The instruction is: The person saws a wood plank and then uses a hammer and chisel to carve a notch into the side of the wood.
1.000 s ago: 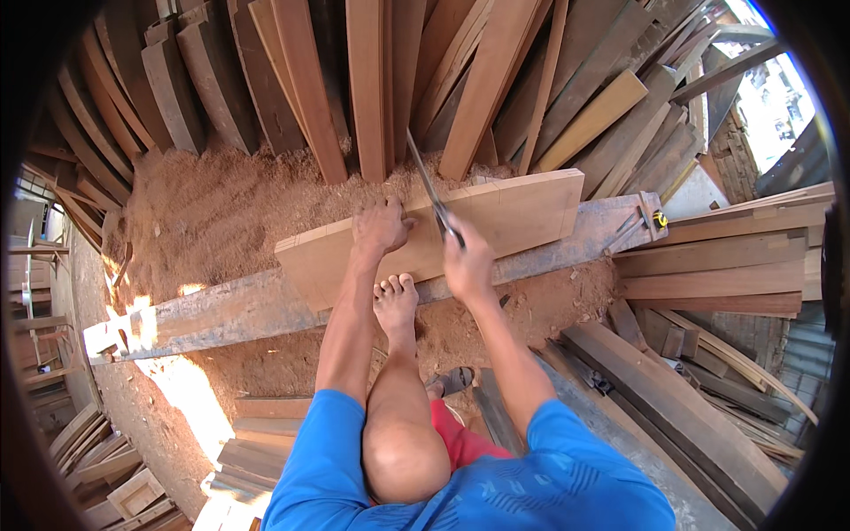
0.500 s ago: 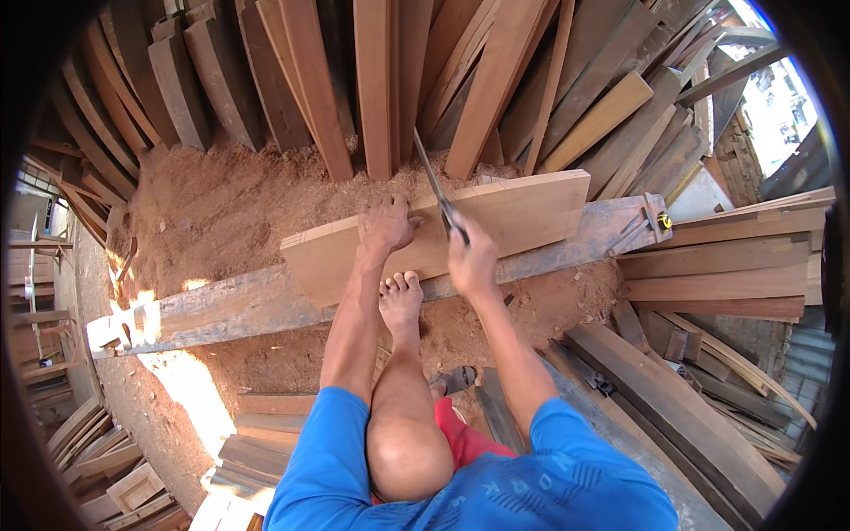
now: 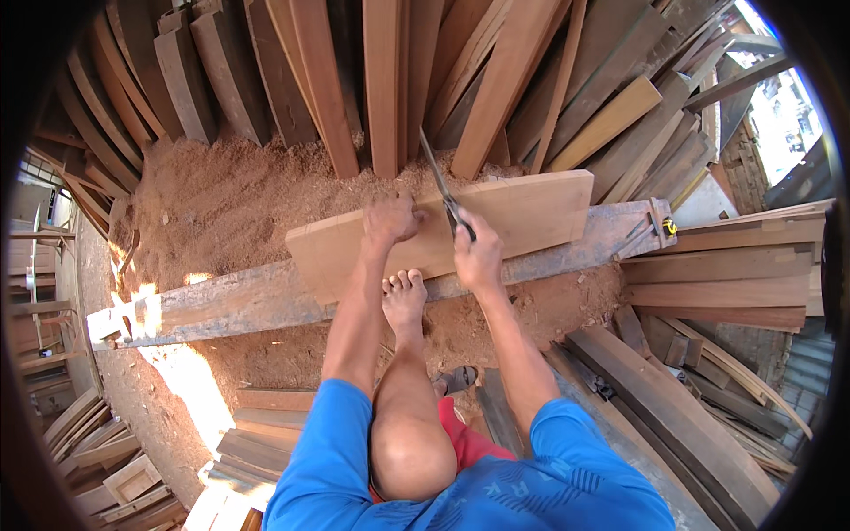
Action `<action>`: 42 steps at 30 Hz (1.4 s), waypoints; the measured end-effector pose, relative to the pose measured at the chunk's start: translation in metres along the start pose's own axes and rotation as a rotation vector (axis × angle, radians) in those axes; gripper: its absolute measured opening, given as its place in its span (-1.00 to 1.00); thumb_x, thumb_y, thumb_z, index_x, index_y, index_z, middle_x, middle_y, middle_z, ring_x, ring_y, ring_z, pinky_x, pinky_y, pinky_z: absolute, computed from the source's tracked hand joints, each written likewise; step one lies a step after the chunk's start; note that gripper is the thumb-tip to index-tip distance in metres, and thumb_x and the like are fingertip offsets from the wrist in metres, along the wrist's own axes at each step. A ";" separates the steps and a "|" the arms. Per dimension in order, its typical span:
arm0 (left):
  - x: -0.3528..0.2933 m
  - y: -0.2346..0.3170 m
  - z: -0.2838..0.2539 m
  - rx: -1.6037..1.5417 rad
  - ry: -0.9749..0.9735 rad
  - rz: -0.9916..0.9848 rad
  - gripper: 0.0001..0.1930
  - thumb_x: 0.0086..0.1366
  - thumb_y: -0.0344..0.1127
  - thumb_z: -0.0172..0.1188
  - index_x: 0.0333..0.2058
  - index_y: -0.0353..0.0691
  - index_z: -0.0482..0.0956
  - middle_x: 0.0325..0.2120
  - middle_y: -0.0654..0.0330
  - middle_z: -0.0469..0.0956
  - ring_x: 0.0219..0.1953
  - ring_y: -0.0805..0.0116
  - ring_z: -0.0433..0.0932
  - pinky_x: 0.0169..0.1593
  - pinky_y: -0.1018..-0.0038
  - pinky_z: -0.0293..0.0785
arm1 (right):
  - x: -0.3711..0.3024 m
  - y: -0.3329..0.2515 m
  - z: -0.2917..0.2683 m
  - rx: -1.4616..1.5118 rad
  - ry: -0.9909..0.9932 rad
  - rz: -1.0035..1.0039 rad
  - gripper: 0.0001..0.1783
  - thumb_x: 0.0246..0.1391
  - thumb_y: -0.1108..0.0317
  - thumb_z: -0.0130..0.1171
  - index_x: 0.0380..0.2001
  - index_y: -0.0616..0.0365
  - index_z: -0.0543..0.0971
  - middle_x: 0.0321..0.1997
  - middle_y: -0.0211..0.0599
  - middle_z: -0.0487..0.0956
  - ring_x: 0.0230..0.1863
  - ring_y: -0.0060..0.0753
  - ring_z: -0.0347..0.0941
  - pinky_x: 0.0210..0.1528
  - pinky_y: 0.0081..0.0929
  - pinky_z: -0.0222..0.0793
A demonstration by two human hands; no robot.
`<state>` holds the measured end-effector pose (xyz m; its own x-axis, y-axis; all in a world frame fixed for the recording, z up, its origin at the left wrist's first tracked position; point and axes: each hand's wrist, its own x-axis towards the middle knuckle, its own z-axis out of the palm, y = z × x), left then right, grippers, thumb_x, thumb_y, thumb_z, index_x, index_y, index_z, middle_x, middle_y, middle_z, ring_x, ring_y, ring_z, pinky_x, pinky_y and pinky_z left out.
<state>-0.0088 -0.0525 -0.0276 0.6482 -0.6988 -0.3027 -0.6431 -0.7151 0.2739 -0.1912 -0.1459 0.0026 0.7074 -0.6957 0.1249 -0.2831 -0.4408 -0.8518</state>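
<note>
A pale brown wooden board [image 3: 522,208] lies aslant on a long, worn plank [image 3: 212,310]. My left hand [image 3: 392,218] presses on the board's far edge, its fingers bent over that edge. Just to the right, my right hand [image 3: 479,255] is closed around the dark handle of a handsaw [image 3: 440,180]. The saw's narrow blade crosses the board's far edge and points away from me. My bare left foot [image 3: 405,290] rests against the near side of the board. Where the teeth meet the wood is too small to make out.
Reddish sawdust [image 3: 212,199] covers the ground. Many planks [image 3: 385,88] lean along the far side. More stacked boards [image 3: 717,283] lie at the right, and thick beams [image 3: 673,416] at the lower right. A yellow-and-black tape measure [image 3: 669,227] sits at the plank's right end.
My right hand and the saw have shifted slightly forward along the cut line. The fingers of my left hand look more curled. The view has drifted a little; the board stays on the plank.
</note>
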 end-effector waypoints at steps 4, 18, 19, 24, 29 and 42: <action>0.000 -0.024 -0.011 -0.085 -0.114 -0.048 -0.33 0.38 0.23 0.23 0.23 -0.19 0.50 0.09 -0.14 0.65 0.20 -0.22 0.58 0.30 -0.12 0.41 | -0.022 -0.027 -0.010 0.004 -0.155 0.095 -0.64 0.34 0.44 0.12 0.15 0.32 0.60 0.03 0.20 0.69 0.11 0.25 0.64 0.17 -0.14 0.53; 0.000 -0.015 -0.007 -0.071 -0.084 -0.036 -0.30 0.36 0.28 0.24 0.21 -0.18 0.51 0.09 -0.08 0.67 0.24 -0.07 0.58 0.32 -0.09 0.39 | -0.001 -0.008 0.011 -0.011 -0.009 -0.029 -0.64 0.34 0.41 0.17 0.15 0.24 0.60 -0.09 0.25 0.69 -0.08 0.26 0.69 -0.02 -0.04 0.55; -0.004 -0.022 -0.007 -0.071 -0.103 -0.062 -0.31 0.37 0.27 0.24 0.21 -0.18 0.52 0.09 -0.10 0.66 0.25 -0.08 0.57 0.32 -0.08 0.39 | -0.020 -0.016 0.003 0.055 -0.068 0.075 -0.64 0.35 0.41 0.16 0.17 0.26 0.59 -0.06 0.26 0.68 -0.04 0.24 0.69 0.00 -0.04 0.56; -0.012 -0.023 -0.009 -0.032 -0.019 -0.059 -0.36 0.39 0.23 0.24 0.20 -0.15 0.53 0.12 -0.13 0.63 0.27 -0.11 0.54 0.34 -0.07 0.38 | -0.124 -0.026 -0.054 0.059 -0.078 0.072 -0.59 0.38 0.41 0.14 0.20 0.39 0.56 0.04 0.26 0.69 0.09 0.20 0.68 0.12 -0.10 0.56; -0.008 -0.009 -0.002 -0.012 -0.008 -0.047 -0.37 0.39 0.23 0.23 0.19 -0.14 0.54 0.13 -0.11 0.63 0.24 -0.10 0.57 0.34 -0.07 0.38 | -0.006 -0.004 -0.013 0.021 -0.096 0.098 -0.62 0.34 0.43 0.15 0.15 0.38 0.58 -0.01 0.26 0.70 0.05 0.23 0.68 0.15 -0.08 0.55; -0.004 -0.026 -0.005 -0.019 -0.072 -0.109 -0.35 0.34 0.28 0.28 0.13 -0.16 0.56 0.14 -0.05 0.64 0.25 -0.04 0.58 0.36 -0.12 0.32 | -0.082 -0.026 -0.034 0.055 -0.072 0.017 -0.65 0.36 0.45 0.10 0.14 0.37 0.59 -0.09 0.16 0.70 -0.11 0.05 0.70 -0.01 -0.13 0.56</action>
<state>0.0069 -0.0312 -0.0292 0.6821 -0.6147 -0.3960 -0.5623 -0.7872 0.2534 -0.2640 -0.0963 0.0312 0.7482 -0.6592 0.0753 -0.2608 -0.3965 -0.8802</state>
